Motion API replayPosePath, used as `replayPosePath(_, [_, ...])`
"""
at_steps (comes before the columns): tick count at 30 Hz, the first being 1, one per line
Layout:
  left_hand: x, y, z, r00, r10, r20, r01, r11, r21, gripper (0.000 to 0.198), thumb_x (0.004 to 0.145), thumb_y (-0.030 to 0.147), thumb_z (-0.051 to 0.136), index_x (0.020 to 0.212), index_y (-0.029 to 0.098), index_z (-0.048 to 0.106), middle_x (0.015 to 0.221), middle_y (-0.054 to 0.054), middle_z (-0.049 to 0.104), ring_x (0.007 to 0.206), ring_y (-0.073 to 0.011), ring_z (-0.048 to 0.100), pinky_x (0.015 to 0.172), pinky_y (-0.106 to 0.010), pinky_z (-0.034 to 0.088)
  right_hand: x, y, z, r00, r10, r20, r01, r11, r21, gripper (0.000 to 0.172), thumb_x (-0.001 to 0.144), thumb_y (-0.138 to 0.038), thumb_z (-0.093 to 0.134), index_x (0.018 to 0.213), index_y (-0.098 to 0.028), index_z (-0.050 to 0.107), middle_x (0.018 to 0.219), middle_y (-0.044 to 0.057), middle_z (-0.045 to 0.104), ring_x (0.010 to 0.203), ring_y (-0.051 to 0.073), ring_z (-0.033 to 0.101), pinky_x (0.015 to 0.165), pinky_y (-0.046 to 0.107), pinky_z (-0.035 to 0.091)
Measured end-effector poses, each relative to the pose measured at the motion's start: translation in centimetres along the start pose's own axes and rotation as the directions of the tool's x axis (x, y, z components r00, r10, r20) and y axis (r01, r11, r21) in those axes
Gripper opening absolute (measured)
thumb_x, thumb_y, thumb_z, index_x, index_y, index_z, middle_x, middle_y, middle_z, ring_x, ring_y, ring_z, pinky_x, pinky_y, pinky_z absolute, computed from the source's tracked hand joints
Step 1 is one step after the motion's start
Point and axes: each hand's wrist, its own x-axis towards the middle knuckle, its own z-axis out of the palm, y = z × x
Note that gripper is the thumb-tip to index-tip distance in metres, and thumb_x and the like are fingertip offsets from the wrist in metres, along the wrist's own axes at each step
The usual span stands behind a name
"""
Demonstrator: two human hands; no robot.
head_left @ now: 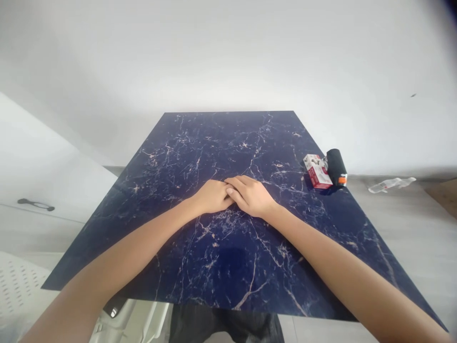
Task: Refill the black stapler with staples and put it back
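Left hand (212,196) and right hand (250,195) resting together on navy marble-veined board (228,143) — fingers (235,186) lightly curled, overlapping, holding nothing. Red-and-white box (317,171) sitting just beside black cylinder (336,166) — both near board's right edge, well apart from hands. Plastic bottle (392,185) lying on floor beyond.

The left forearm (135,243) and right forearm (339,262) are bare, slim and smooth, narrowing into the wrists. The left hand (210,196) and right hand (252,196) have slender fingers (246,182) with short, pale nails (only a few show). Dark, softly creased trousers (226,326) cover the lap (black or charcoal, hard to tell).
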Motion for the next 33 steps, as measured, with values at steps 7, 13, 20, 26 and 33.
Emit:
replayPosePath(7, [-0.19,-0.13,0.01,1.0,0.015,-0.018,-0.016,0.999,-0.036,0.027,0.099,0.031,0.052,0.098,0.016,0.074,0.09,-0.01,0.078,0.076,-0.028,0.075,0.065,-0.038,0.056,0.01,0.07,0.05,1.0,0.022,0.021,-0.022,0.999,0.023,0.044,0.113,-0.043,0.033,0.134,-0.019,0.063,0.119,0.011,0.075,0.106,0.028,0.067,0.097,0.045,0.053])
replayPosePath(13, [-0.34,-0.07,0.13,0.981,0.044,-0.188,-0.054,0.997,-0.05,0.027,0.097,0.023,0.054,0.114,0.018,0.073,0.118,-0.011,0.076,0.111,-0.0305,0.07,0.097,-0.049,0.057,-0.12,0.03,-0.04,0.999,0.0,-0.035,0.001,0.999,0.033,0.049,0.11,-0.043,0.039,0.153,-0.021,0.048,0.145,0.013,0.063,0.133,0.031,0.06,0.113,0.053,0.048])
replayPosePath(20, [-0.38,-0.58,0.05,0.918,-0.079,-0.389,0.028,0.991,-0.134,0.067,0.1,0.04,0.057,0.161,0.02,0.038,0.166,-0.014,0.042,0.155,-0.0337,0.037,0.127,-0.059,0.032,-0.4,0.55,0.31,0.99,-0.003,-0.141,0.0,1.0,-0.018,0.097,0.097,-0.066,0.055,0.17,-0.019,0.011,0.176,0.02,0.014,0.162,0.039,0.019,0.125,0.066,0.032])
replayPosePath(26, [-0.19,-0.7,0.45,0.971,0.088,-0.223,-0.119,0.985,-0.127,0.069,0.103,0.047,0.056,0.16,0.014,0.036,0.165,-0.019,0.042,0.153,-0.0334,0.042,0.125,-0.055,0.039,-0.3,0.47,0.53,0.998,0.03,-0.063,-0.033,0.999,-0.041,0.083,0.097,-0.061,0.06,0.162,-0.016,0.034,0.171,0.025,0.027,0.155,0.042,0.033,0.121,0.067,0.037])
replayPosePath(33, [-0.13,-0.58,-0.1,0.95,0.162,-0.266,-0.195,0.975,-0.104,0.038,0.109,0.029,0.044,0.143,0.02,0.058,0.149,-0.012,0.061,0.143,-0.0311,0.052,0.121,-0.057,0.043,-0.41,0.44,0.39,0.995,-0.057,-0.081,0.053,0.997,-0.054,0.071,0.101,-0.056,0.056,0.158,-0.018,0.04,0.171,0.022,0.028,0.153,0.042,0.036,0.12,0.066,0.039])
